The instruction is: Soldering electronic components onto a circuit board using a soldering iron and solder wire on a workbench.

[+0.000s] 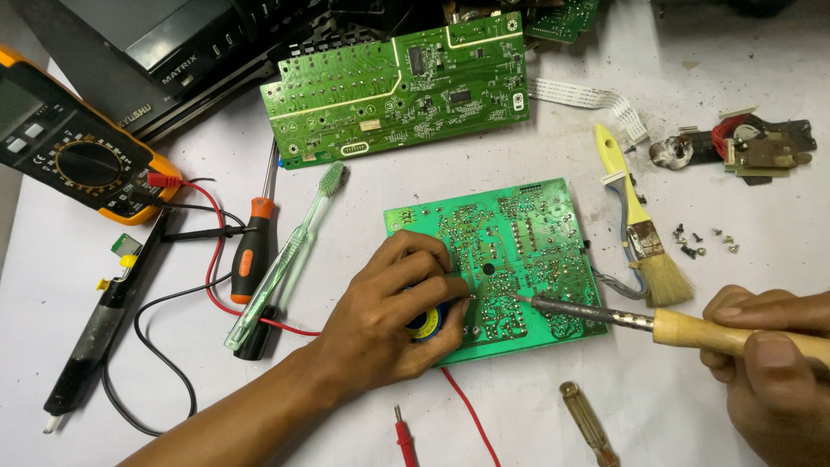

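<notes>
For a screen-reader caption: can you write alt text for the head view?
A right hand holds a wooden-handled soldering iron with its tip on a green circuit board, while the left hand rests on the board over a small blue spool. A multimeter, screwdrivers and a brush lie around.

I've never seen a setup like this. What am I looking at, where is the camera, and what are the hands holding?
No machine is at work here: these are a person's two bare hands, filmed from a camera worn on the head, looking down at a white work surface. The right hand holds a wooden-handled soldering iron, its tip on a green circuit board. The left hand rests on that board, holding a small blue and yellow spool. Around them lie a second green board, a yellow multimeter with red and black leads, an orange screwdriver, a green toothbrush, a yellow-handled brush and tiny screws.
</notes>
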